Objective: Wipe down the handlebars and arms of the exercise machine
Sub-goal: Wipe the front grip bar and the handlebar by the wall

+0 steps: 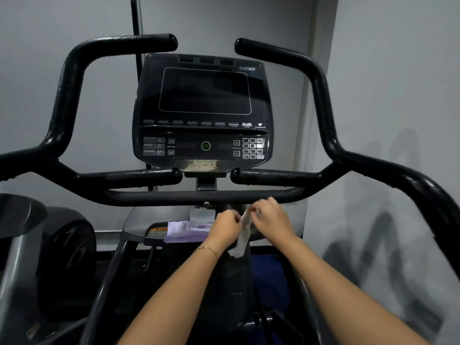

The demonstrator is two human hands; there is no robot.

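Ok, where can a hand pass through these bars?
Wide gaps either side of the console, inside the left handlebar and right handlebar. Tight between lower stubs and crossbar. Shelf below crowded: wipe pack, left hand and right hand holding the wipe.

Both hands on a white wipe (242, 236) below the Cybex console (202, 110).
I see my left hand (225, 227) and right hand (271, 220) pinching the wipe between them, its lower end hanging loose, just under the black crossbar (174, 196). A purple wipe pack (185, 232), white flap raised, lies just left of my hands. Curved black handlebars (67, 95) flank the dark console.
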